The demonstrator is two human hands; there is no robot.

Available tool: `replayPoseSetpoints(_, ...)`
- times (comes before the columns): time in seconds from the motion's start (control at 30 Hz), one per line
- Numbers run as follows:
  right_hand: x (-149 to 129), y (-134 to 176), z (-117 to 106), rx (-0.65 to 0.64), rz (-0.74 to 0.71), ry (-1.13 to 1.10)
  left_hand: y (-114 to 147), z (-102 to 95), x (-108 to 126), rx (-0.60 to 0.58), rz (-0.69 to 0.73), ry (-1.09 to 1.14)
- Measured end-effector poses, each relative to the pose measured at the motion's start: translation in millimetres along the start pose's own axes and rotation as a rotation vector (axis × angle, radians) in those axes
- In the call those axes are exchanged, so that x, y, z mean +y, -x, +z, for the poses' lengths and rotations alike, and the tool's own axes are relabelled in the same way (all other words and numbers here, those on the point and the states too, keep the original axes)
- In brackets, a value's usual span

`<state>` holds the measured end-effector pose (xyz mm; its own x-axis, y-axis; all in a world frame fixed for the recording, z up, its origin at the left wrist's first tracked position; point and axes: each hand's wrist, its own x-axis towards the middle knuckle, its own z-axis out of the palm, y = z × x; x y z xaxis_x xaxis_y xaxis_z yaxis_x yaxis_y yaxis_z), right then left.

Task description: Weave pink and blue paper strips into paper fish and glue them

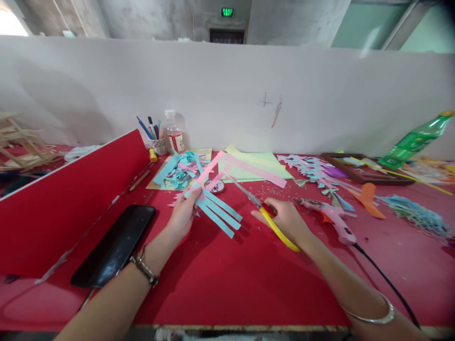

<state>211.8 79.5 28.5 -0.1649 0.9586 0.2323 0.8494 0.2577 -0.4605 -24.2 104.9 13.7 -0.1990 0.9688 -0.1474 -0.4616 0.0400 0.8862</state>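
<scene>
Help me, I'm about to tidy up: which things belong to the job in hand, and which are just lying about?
Likely the job's:
- yellow-handled scissors
- held blue paper strips
- pink glue gun, light on

Seemingly lying about:
- black phone
- green bottle
- red-labelled bottle

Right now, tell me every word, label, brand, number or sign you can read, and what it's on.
"EXIT": lower line of the lit green sign, slightly blurred; the characters above it are too blurred to read.
Red-and-white label on the clear bottle: too small to read.
Green bottle: any print is too blurred to read.
No other words can be made out.
</scene>
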Motion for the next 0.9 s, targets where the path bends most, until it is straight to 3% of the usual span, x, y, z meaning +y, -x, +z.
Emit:
replayPoseSetpoints(0.33,13.3,-8.6,5.2,0.155,0.089,-0.324,3.7,1.4,10.1,-0.078,0.079,0.088)
replayPoseSetpoints(0.47,9.6,-6.3,4.7,0.216,0.051,-0.248,1.7,0.8,10.0,-0.051,0.07,0.121)
replayPoseSetpoints(0.57,8.8,-4.7,7.7,0.18,-0.013,-0.218,-0.1,0.6,7.7,-0.055,0.025,0.147)
replayPoseSetpoints(0.8,0.5,2.1,12.5,0.112,-0.147,-0.144,0.6,-0.1,3.6,-0.187,-0.012,0.207)
replayPoseSetpoints(0.9,-4.6,4.9,11.1,0.067,-0.123,-0.023,1.2,-0.4,3.7,-0.209,-0.024,0.213)
